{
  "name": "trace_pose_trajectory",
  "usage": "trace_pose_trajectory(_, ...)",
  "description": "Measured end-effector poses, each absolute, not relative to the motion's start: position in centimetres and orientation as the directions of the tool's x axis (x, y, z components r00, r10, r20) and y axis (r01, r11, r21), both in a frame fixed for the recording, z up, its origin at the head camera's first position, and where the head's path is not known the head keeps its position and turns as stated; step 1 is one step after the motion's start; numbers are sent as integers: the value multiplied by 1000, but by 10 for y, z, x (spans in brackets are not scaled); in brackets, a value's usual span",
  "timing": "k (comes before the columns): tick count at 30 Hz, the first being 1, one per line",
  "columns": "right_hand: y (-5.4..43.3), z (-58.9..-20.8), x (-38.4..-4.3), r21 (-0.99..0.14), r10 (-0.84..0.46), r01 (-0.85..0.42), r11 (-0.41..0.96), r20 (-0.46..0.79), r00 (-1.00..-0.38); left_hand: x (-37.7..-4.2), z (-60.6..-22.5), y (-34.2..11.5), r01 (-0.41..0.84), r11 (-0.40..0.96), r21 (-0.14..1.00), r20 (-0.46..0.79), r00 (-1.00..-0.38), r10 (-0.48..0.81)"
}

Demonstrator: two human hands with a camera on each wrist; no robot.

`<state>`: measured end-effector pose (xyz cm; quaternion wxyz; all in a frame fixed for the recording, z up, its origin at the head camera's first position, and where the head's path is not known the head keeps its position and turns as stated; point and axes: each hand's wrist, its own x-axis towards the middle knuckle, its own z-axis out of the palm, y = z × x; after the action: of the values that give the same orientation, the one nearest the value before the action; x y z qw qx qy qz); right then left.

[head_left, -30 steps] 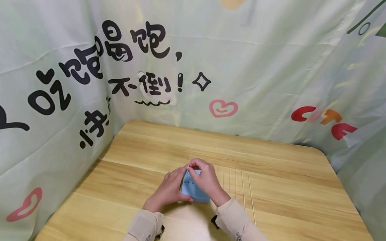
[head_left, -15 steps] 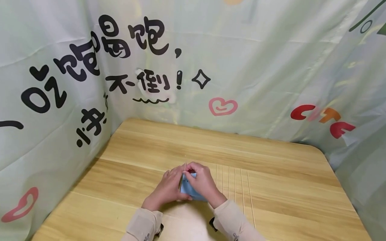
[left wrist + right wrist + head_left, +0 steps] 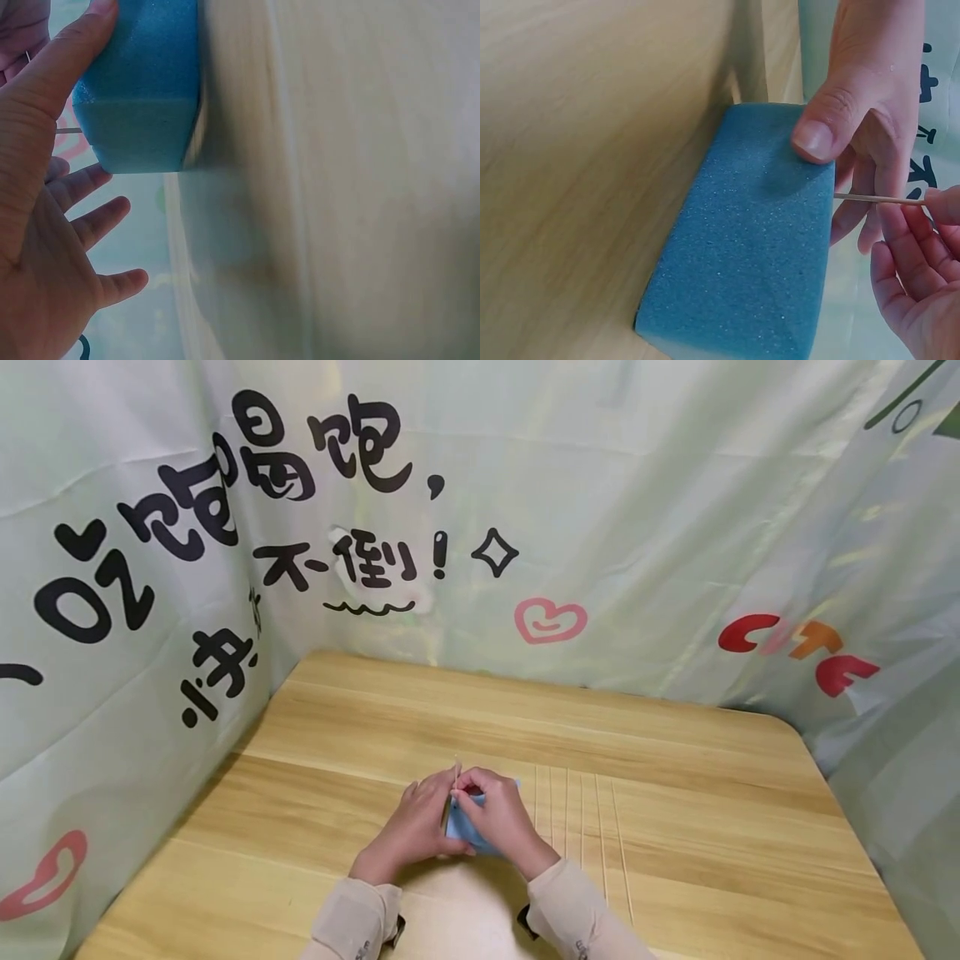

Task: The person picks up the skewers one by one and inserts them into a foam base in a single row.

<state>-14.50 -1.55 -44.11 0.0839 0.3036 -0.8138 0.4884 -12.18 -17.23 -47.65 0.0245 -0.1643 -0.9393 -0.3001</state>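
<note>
A blue foam block stands on the wooden table, with a small dark hole visible on its top. My left hand steadies it, thumb on the near face and some fingers at the far side; the other fingers spread free in the left wrist view. Between thumb and fingertips, my right hand pinches a thin wooden stick. The stick meets the block's upper face near its left end; how deep it goes is hidden. In the right wrist view the left thumb presses the block's upper edge.
Several thin wooden sticks lie in a row on the table, right of the block. A printed fabric curtain hangs along the table's back and sides.
My right hand has shifted slightly left and lower over the block with the stick, covering more of the holes. Less stick shows above the fingers. The left hand keeps its hold; the head view drifted slightly.
</note>
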Motion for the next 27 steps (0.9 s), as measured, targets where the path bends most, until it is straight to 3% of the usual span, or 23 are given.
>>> trace_pose_trajectory(12,-9,-440,-144,-802,-379,-497,332,369,-849,-120,-476,-172,334,767,548,154,-941,300)
trace_pose_trajectory(27,51,-427,-141,-863,-196,-386,326,338,-920,-118,-479,-168,284,789,545,109,-957,269)
